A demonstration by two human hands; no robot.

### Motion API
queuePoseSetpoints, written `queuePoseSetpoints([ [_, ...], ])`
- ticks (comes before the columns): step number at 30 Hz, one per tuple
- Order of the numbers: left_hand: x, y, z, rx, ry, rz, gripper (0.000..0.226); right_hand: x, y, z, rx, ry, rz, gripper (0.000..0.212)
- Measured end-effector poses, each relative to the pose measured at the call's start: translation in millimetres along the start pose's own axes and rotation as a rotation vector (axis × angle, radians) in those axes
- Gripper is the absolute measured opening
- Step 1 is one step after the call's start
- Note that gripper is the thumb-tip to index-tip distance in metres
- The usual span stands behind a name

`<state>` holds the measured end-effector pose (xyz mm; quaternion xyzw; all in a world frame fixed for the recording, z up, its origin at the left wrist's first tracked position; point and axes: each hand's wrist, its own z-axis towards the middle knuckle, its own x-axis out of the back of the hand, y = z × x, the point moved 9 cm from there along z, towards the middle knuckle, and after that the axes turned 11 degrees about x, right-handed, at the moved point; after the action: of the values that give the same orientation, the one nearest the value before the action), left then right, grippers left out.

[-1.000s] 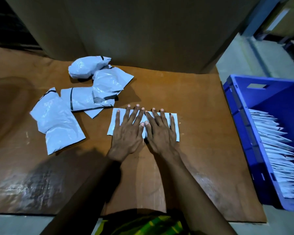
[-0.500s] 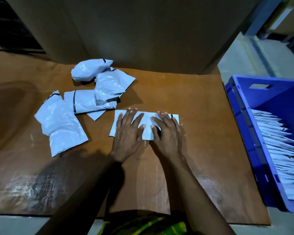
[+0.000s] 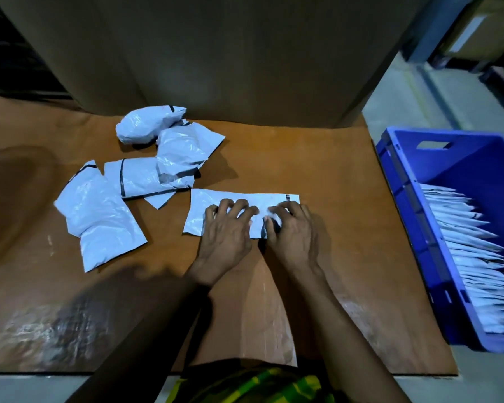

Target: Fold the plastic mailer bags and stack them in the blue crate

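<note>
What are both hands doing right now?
Left hand: fingers curled, gripping the folded mailer.
Right hand: pinching the same mailer.

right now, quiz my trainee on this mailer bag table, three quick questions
1. True or false: the blue crate is empty.
2. The loose mailer bags lie: A at the person's left, B at the person's right, C in the crate.
3. What do the left hand and right hand both touch?
Key: 1 false, it holds a row of folded mailer bags. 2 A. 3 the flat mailer bag.
</note>
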<state>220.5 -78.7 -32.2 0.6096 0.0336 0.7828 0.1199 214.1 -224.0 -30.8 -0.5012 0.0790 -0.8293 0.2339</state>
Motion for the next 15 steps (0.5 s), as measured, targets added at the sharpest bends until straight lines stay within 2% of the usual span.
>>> queuePoseSetpoints([
  [4, 5, -17, 15, 0.074, -0.107, 0.038, 0.058, -6, 3, -7, -0.002, -0.034, 0.012, 0.027],
  [7, -1, -26, 10, 0.121, -0.154, 0.021, 0.056, -4, 5, 10, -0.066, -0.075, -0.002, 0.038],
  [11, 0, -35, 23, 0.173, -0.189, -0.144, 0.046, -11, -17, 37, 0.011, -0.123, -0.012, 0.031],
  [13, 8, -52, 25, 0.24, -0.161, -0.294, 0.053, -25, -24, 34, 0.039, -0.179, 0.022, 0.033],
  [15, 13, -64, 19, 0.272, -0.102, -0.264, 0.061, -35, -23, 24, 0.02, -0.198, 0.045, 0.034],
])
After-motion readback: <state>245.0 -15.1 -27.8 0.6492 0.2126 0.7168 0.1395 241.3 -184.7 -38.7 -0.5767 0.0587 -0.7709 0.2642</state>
